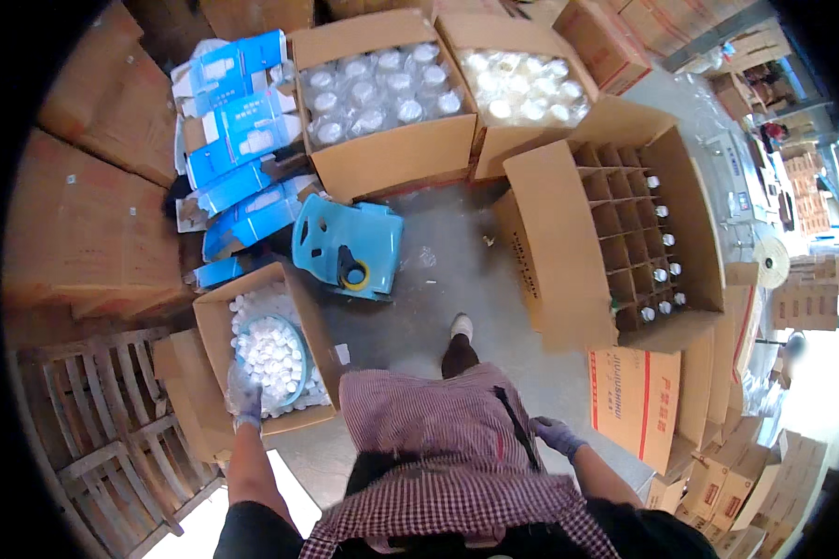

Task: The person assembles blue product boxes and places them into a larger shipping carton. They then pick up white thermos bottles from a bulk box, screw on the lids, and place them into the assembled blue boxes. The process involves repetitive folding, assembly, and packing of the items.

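At the left, my left hand (pixel 248 402) in a grey-blue glove is at the near left side of an open carton (pixel 319 347). Inside it, a round light-blue basin (pixel 303 374) is heaped with small white caps (pixel 268 354); more white caps lie around the basin. Clear, shiny plastic shows at the left fingers, which are blurred, so whether they grip it is unclear. My right hand (pixel 557 436), gloved too, hangs beside my checked apron (pixel 438 415) with its fingers loosely extended and nothing visible in them.
A light-blue plastic chair (pixel 373 242) with a tape roll (pixel 352 274) on it stands ahead. Behind are two cartons of clear-wrapped, white-topped containers (pixel 382 88) and flattened blue boxes (pixel 238 140). A divided carton (pixel 569 242) holding several white-capped bottles stands right. A wooden pallet (pixel 103 456) lies left.
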Demonstrator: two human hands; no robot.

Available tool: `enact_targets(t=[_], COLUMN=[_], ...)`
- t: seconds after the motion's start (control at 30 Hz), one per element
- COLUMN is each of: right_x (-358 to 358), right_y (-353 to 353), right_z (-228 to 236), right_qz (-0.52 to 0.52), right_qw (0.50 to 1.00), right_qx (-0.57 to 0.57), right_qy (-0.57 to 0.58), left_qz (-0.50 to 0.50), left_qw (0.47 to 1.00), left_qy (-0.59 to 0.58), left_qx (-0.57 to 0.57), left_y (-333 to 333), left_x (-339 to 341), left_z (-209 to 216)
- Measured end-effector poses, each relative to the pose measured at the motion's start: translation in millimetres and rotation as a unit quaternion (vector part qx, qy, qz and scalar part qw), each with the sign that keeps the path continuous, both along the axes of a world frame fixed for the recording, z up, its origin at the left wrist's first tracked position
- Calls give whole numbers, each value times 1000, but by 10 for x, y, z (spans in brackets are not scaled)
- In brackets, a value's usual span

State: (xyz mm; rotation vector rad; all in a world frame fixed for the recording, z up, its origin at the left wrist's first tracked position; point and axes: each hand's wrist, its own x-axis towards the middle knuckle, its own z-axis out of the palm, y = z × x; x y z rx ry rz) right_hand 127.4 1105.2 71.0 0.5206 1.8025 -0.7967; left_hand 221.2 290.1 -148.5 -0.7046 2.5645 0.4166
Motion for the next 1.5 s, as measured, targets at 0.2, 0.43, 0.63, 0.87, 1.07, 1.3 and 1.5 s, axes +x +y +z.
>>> enact_targets(t=[0.2, 0.43, 0.63, 0.87, 1.07, 1.3, 1.5], right_x=[-768, -1343, -2215, -2488, -2317, -2280, -1624], right_y=[-62, -629, -3256, -3653, -1875, 201, 998], right_z=[-690, -2022, -3507, -4077, -3578, -1949, -2178], right_qz=[-174, -67, 240, 285, 372, -234, -435], right_qw=[979, 994, 896, 955, 904, 972, 894], right_qx=[-89, 68, -120, 14, -123, -13, -102], right_qy=[65, 59, 354, 84, 171, -28, 27], left_qz=[146, 212, 262, 334, 335, 152, 2], left_qw=[938, 909, 834, 877, 858, 976, 983], left_qy=[241, -9, 2, 19, 81, -105, -170], left_qx=[203, 358, 485, 346, 380, 115, -68], left_y=[336, 748, 1499, 2509, 2374, 1955, 1991], left_x=[-3059, -4523, -3342, -2694, -3534, -3856, -4063], left_z=[-1176, -1521, -1329, -1029, -886, -1214, -1010])
